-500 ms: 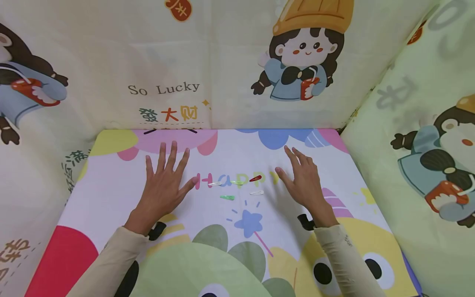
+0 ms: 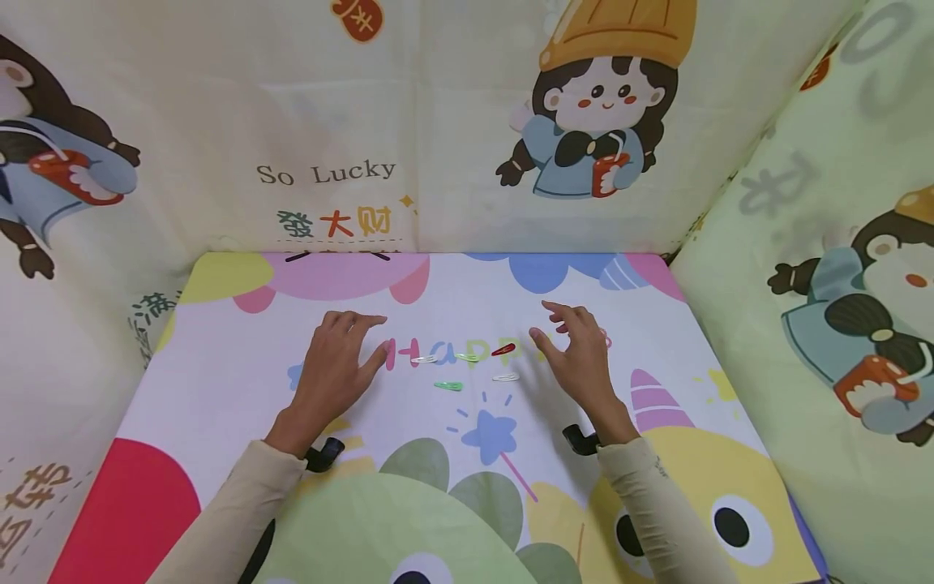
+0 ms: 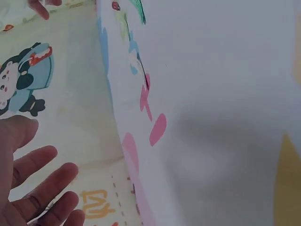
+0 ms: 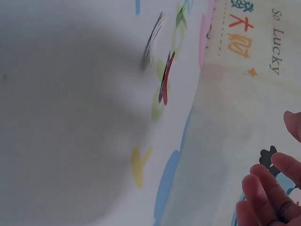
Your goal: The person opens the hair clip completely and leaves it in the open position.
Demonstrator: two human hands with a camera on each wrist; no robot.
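Several snap hair clips lie on the table between the two hands in the head view. A red hair clip [image 2: 503, 349] and a white hair clip [image 2: 505, 377] are nearest the right hand [image 2: 581, 361]. Another white hair clip [image 2: 424, 359] lies nearest the left hand [image 2: 332, 369], with a pale green hair clip [image 2: 467, 358] and a green hair clip [image 2: 448, 386] in the middle. Both hands hover over the table, fingers loosely bent, holding nothing. The right wrist view shows the red clip [image 4: 166, 80] apart from the right fingers [image 4: 256, 190].
The table [image 2: 241, 349] has a printed cover with a "Happy" word, a star wand and cartoon faces. Patterned cloth [image 2: 467, 122] hangs behind it and at both sides. A black wrist device [image 2: 324, 454] sits at the left wrist, another [image 2: 580, 440] at the right.
The fingers, spread and straighter before, have bent loosely. The left hand has shifted right and the right hand slightly left, closer together. The hair clips have stayed in place.
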